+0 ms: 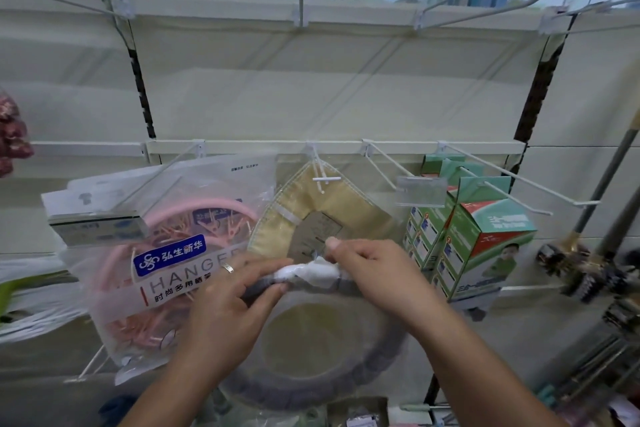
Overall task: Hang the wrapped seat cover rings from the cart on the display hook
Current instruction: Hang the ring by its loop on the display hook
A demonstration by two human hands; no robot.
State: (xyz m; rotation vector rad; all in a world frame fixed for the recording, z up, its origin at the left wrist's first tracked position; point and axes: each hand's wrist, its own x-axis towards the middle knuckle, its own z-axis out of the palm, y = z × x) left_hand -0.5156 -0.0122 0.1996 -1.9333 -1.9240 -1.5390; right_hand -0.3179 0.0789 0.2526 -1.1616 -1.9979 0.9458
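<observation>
Now the grey seat cover ring [346, 371], wrapped in clear plastic, is held below the display hook [320, 177]; the left hand [225, 302] and right hand [377, 274] both pinch its white top.

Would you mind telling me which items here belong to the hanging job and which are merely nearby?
Job: grey wrapped ring, left hand, right hand, display hook, beige ring on it.
Nearby: pink hanger pack, green boxes, brushes.
</observation>
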